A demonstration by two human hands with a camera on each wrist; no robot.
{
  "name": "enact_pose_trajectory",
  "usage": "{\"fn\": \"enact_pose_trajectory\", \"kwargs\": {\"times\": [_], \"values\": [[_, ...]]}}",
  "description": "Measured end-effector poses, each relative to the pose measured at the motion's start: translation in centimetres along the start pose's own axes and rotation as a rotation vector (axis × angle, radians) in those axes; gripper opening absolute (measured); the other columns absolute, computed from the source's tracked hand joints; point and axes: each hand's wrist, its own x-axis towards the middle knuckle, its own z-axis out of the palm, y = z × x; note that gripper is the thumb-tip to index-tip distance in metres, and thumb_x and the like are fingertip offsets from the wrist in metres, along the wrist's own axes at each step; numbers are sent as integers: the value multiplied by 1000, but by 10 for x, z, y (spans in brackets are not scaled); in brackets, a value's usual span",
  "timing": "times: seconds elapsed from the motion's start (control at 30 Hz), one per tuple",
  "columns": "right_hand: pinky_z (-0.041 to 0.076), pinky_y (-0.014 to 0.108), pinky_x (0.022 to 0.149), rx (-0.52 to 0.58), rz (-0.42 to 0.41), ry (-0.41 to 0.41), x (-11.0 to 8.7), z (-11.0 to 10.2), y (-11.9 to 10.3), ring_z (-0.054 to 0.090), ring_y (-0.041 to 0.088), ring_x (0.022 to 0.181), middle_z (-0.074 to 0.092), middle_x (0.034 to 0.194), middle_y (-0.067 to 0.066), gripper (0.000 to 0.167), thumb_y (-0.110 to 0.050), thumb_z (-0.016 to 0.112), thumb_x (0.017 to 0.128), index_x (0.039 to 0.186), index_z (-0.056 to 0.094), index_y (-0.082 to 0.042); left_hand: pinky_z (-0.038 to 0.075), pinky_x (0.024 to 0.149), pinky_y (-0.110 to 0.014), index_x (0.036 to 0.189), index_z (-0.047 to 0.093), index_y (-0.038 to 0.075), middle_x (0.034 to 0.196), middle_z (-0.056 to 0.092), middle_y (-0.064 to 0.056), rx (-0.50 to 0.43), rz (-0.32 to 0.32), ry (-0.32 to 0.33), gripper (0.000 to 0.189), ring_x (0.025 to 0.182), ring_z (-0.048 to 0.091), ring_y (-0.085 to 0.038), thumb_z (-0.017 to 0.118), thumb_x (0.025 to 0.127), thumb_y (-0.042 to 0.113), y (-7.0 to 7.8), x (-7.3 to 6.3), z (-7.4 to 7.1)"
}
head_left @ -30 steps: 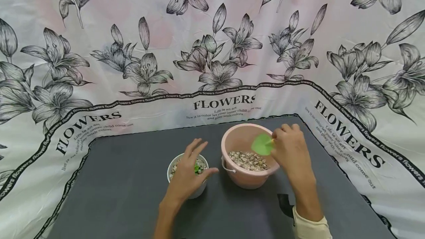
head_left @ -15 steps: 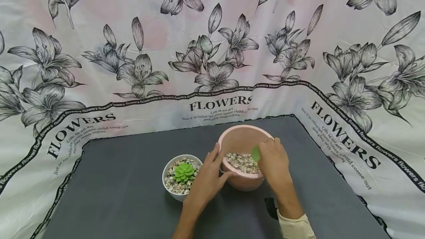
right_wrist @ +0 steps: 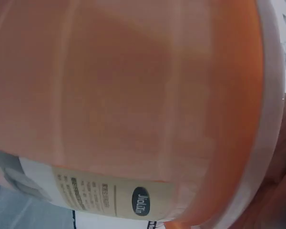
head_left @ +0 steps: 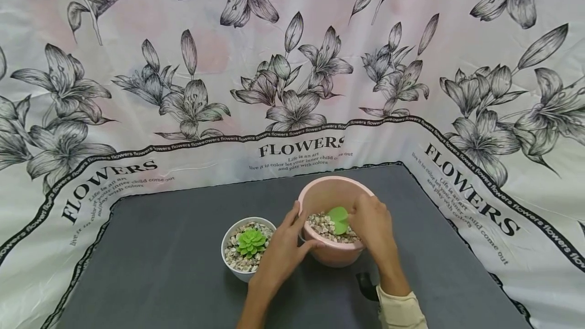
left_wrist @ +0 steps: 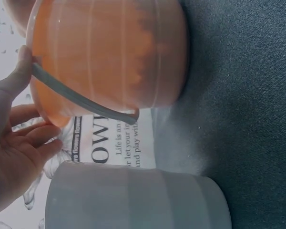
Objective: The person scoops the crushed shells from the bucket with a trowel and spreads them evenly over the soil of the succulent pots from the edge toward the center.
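A pink bucket (head_left: 335,255) with pale stone chips (head_left: 320,225) in it stands on the grey table. My left hand (head_left: 280,248) holds its rim from the left, thumb in front and fingers round the side; in the left wrist view the thumb lies beside the bucket's handle (left_wrist: 81,98). Inside the bucket, my right hand (head_left: 376,225) grips a small shovel, its green blade (head_left: 339,220) down on the chips. Its grip is hidden in the fist. Left of the bucket stands a white pot (head_left: 239,274) with a green succulent (head_left: 251,242) amid chips.
A flower-printed cloth (head_left: 292,90) rises behind and along both sides of the grey table (head_left: 173,258). The bucket's printed label (right_wrist: 109,191) shows in the right wrist view. The white pot stands close to my left forearm.
My left hand has moved from over the pot to the bucket's rim. The right hand has moved left and brought the shovel down onto the chips.
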Motion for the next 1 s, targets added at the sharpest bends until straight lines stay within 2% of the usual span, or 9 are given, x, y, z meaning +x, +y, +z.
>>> {"fn": "enact_pose_trajectory", "kwargs": {"times": [0.17, 0.27, 0.33, 0.4, 0.5, 0.57, 0.67, 0.87, 1.0], "values": [[25, 28, 49, 59, -41, 10, 4, 3, 1, 32, 14, 51, 34, 51, -7, 37, 4, 55, 76, 50, 42, -17, 52, 113, -50, 157, 48, 7, 169, 36, -18, -10, -6, 3, 84, 149, 49, -37, 80, 88, 43, -3, -1, -1], [30, 29, 51, 88, -49, 3, 5, 1, 2, 39, 16, 51, 44, 52, -5, 32, 2, 58, 79, 52, 51, -14, 53, 112, -50, 156, 49, 5, 168, 36, -20, -1, 6, 5, 82, 149, 49, -37, 80, 89, 42, -4, -1, 0], [37, 32, 54, 98, -43, 6, 5, -1, 3, 47, 18, 54, 53, 55, -1, 28, 0, 60, 82, 56, 59, -10, 53, 112, -49, 155, 49, 5, 168, 37, -20, 5, 15, 4, 81, 149, 49, -37, 79, 89, 41, -4, -1, 1], [48, 39, 61, 121, -23, -4, 3, -7, 3, 58, 22, 61, 66, 64, 6, 23, -3, 62, 86, 64, 70, -6, 53, 112, -49, 156, 49, 4, 168, 37, -21, 9, 21, 6, 82, 149, 49, -38, 78, 89, 42, -3, 0, 2], [54, 44, 70, 162, 30, -28, -2, -16, 1, 69, 28, 75, 79, 87, 16, 19, -9, 66, 92, 84, 81, -1, 52, 113, -50, 157, 46, 6, 168, 37, -19, 8, 11, 8, 83, 150, 48, -37, 78, 89, 43, -5, -1, 2], [54, 41, 71, 192, 69, -43, -6, -24, 3, 71, 30, 84, 80, 99, 20, 19, -11, 68, 94, 96, 83, 1, 52, 113, -49, 158, 45, 7, 168, 37, -19, 4, 15, 15, 84, 150, 48, -36, 78, 89, 43, -4, 0, 4], [50, 32, 67, 239, 97, -37, -9, -31, 5, 71, 29, 86, 79, 103, 23, 21, -12, 69, 95, 102, 82, 3, 53, 112, -49, 159, 45, 8, 168, 37, -18, 0, 16, 24, 85, 150, 48, -36, 78, 88, 44, -4, 0, 3], [51, 27, 61, 332, 116, -37, -14, -39, 13, 68, 19, 72, 78, 94, 22, 23, -10, 67, 96, 106, 80, 6, 53, 111, -49, 158, 45, 8, 168, 38, -18, -1, 21, 25, 85, 150, 48, -36, 77, 89, 44, -3, 0, 3], [51, 24, 59, 359, 139, -46, -15, -43, 18, 67, 15, 71, 77, 97, 24, 25, -11, 66, 98, 109, 79, 7, 54, 110, -49, 159, 45, 10, 168, 38, -18, -4, 16, 25, 84, 149, 49, -36, 78, 89, 43, -4, -1, 2]]}}
